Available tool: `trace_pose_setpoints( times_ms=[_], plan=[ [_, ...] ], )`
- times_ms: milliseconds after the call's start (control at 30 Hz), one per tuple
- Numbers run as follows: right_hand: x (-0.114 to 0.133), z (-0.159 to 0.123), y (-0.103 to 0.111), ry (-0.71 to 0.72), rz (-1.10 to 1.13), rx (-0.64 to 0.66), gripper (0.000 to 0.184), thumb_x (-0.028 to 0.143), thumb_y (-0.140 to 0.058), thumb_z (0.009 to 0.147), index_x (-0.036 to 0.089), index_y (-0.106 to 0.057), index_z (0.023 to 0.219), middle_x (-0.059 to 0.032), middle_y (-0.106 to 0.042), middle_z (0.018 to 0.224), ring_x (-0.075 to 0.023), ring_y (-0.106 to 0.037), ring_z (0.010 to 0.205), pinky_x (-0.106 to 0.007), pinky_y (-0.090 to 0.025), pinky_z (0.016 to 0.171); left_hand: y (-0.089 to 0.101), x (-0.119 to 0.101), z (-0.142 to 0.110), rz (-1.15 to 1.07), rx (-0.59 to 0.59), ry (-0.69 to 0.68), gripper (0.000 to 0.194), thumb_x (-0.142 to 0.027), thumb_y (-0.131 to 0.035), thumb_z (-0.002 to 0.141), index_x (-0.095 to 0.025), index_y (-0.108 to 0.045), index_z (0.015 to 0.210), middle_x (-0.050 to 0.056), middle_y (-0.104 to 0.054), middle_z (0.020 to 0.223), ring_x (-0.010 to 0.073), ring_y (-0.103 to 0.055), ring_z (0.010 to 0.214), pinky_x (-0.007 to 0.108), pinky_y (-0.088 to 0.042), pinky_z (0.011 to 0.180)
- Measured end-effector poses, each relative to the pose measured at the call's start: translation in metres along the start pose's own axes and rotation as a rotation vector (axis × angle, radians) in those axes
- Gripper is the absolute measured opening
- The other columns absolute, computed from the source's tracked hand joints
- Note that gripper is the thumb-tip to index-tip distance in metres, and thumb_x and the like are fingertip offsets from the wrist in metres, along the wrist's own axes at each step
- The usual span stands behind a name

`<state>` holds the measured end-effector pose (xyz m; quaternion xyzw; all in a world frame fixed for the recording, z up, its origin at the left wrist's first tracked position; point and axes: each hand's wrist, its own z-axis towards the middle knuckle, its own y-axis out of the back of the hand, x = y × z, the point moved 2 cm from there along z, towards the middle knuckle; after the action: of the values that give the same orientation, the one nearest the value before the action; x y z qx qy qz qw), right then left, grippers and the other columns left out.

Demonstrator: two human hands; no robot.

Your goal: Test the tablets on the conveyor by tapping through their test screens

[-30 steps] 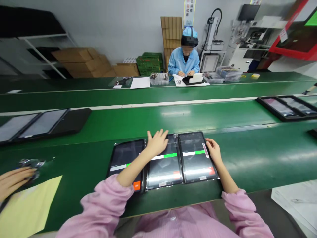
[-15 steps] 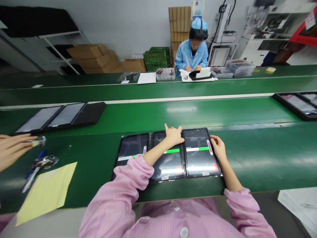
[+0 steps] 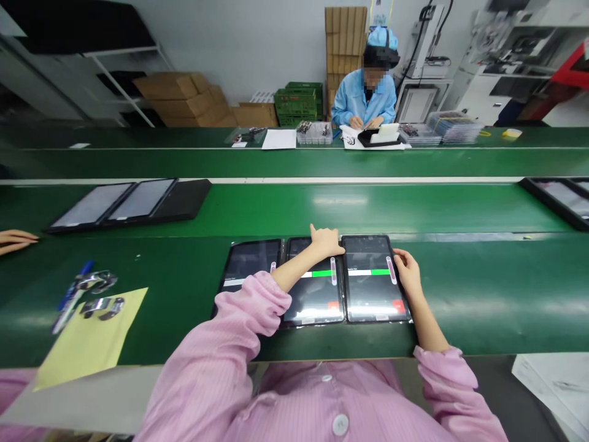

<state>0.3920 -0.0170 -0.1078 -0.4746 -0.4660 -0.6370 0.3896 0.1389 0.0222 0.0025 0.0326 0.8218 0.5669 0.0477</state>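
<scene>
Left hand (image 3: 326, 242) spread wide on the top edge of the middle tablet (image 3: 315, 294), right hand (image 3: 406, 272) curled narrowly against the right edge of the right tablet (image 3: 372, 288); the left tablet (image 3: 248, 261) lies just beside them on the green conveyor belt (image 3: 483, 294).

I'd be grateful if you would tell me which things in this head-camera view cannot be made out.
Head view:
Lower part of the leftmost black tablet: hidden by the person's pink left sleeve.
Small text on the rightmost black tablet: too small to read.
A co-worker's hand: cut off by the left edge.
Shiny metal parts on pale yellow paper: too small to identify.
</scene>
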Motion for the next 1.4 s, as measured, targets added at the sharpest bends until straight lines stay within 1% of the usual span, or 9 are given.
trace_pose_setpoints(
  times_ms=[167,267,400,567,700,833,1000,1233,1400],
  plan=[
    [0.001,0.001,0.0,0.029,-0.024,0.011,0.05,0.061,-0.056,0.072,0.018,-0.064,0.096,-0.0097,-0.067,0.087,-0.0272,-0.062,0.081,-0.042,-0.054,0.074,0.0,-0.003,-0.002,-0.042,-0.014,0.003,0.054,-0.039,-0.058,0.08,-0.01,-0.056,0.125,0.02,-0.07,0.113,0.0344,-0.062,0.113,0.064,-0.009,0.115],
    [0.006,-0.001,0.003,0.054,-0.056,0.026,0.049,0.06,-0.055,0.076,0.018,-0.063,0.099,-0.0084,-0.065,0.086,-0.0264,-0.061,0.081,-0.042,-0.052,0.077,0.001,0.013,-0.018,-0.099,-0.016,-0.045,0.064,-0.043,-0.054,0.085,-0.012,-0.044,0.139,0.021,-0.058,0.135,0.0341,-0.052,0.129,0.065,-0.004,0.115],
    [0.029,-0.018,0.013,0.165,-0.156,0.073,0.042,0.056,-0.053,0.083,0.02,-0.065,0.101,-0.0087,-0.063,0.095,-0.0264,-0.059,0.087,-0.042,-0.049,0.081,-0.019,0.074,-0.083,-0.375,-0.214,-0.058,0.063,-0.051,-0.038,0.093,-0.019,-0.036,0.147,0.017,-0.033,0.156,0.0314,-0.029,0.145,0.064,-0.005,0.116],
    [0.069,-0.066,0.017,0.558,-0.525,0.201,0.033,0.043,-0.042,0.099,0.024,-0.065,0.113,-0.0111,-0.059,0.108,-0.0279,-0.055,0.099,-0.044,-0.045,0.085,-0.085,0.177,-0.191,-0.583,-0.668,0.319,0.054,-0.059,-0.038,0.09,-0.025,-0.059,0.126,0.012,-0.048,0.147,0.0337,-0.043,0.136,0.055,-0.028,0.114],
    [0.09,-0.102,-0.011,0.711,-0.718,0.328,0.029,0.035,-0.041,0.102,0.026,-0.061,0.119,-0.012,-0.058,0.114,-0.03,-0.053,0.106,-0.046,-0.042,0.085,-0.13,0.217,-0.238,-0.644,-0.822,0.539,0.057,-0.065,-0.044,0.085,-0.024,-0.061,0.121,0.013,-0.059,0.132,0.0349,-0.052,0.127,0.05,-0.036,0.11],
    [0.108,-0.128,-0.056,0.817,-0.713,0.472,0.028,0.024,-0.04,0.101,0.021,-0.059,0.12,-0.0128,-0.059,0.116,-0.0281,-0.052,0.106,-0.046,-0.038,0.089,-0.154,0.223,-0.244,-0.909,-0.738,0.672,0.063,-0.067,-0.044,0.083,-0.022,-0.058,0.125,0.012,-0.067,0.116,0.0308,-0.065,0.103,0.046,-0.046,0.099],
    [0.121,-0.143,-0.084,0.878,-0.598,0.53,0.026,0.017,-0.04,0.101,0.02,-0.058,0.119,-0.009,-0.063,0.11,-0.023,-0.056,0.1,-0.045,-0.032,0.096,-0.166,0.221,-0.228,-1.165,-0.696,0.608,0.068,-0.073,-0.053,0.075,-0.021,-0.063,0.118,0.011,-0.068,0.118,0.03,-0.059,0.116,0.041,-0.044,0.102],
    [0.107,-0.114,-0.041,0.79,-0.569,0.282,0.025,0.017,-0.041,0.1,0.022,-0.061,0.113,-0.0045,-0.067,0.094,-0.0206,-0.06,0.086,-0.036,-0.042,0.077,-0.174,0.237,-0.215,-1.516,-0.667,0.613,0.079,-0.064,-0.062,0.064,-0.019,-0.06,0.129,0.007,-0.069,0.109,0.0252,-0.063,0.101,0.031,-0.051,0.087],
    [0.097,-0.112,-0.006,0.753,-0.598,0.283,0.021,0.022,-0.044,0.1,0.023,-0.064,0.108,-0.0057,-0.067,0.094,-0.0225,-0.061,0.084,-0.036,-0.044,0.073,-0.172,0.243,-0.213,-1.548,-0.591,0.439,0.094,-0.055,-0.07,0.054,-0.022,-0.05,0.14,0.007,-0.065,0.118,0.0319,-0.055,0.119,0.037,-0.042,0.104]
  ],
)
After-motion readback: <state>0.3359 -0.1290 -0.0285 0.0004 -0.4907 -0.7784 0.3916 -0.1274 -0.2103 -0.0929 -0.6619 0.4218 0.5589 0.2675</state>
